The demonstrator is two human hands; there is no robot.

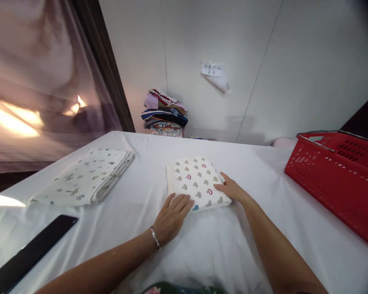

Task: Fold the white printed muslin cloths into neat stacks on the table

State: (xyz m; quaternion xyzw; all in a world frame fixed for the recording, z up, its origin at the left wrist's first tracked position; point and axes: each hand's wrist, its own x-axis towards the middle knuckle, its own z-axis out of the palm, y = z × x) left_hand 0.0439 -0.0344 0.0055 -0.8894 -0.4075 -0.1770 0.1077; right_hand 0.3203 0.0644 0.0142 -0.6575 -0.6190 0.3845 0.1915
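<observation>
A folded white cloth with a mushroom print (195,179) lies flat on the white table (245,245) in front of me. My left hand (171,216) rests palm down at its near left corner, fingers stretched and touching the edge. A thin bracelet sits on that wrist. My right hand (231,189) lies flat on the cloth's near right edge, fingers extended. Neither hand grips anything.
A second folded white cloth with a grey print (86,176) lies at the left. A dark flat object (30,253) sits near the front left edge. A red plastic basket (340,175) stands at the right. Several folded clothes are stacked (164,114) against the wall.
</observation>
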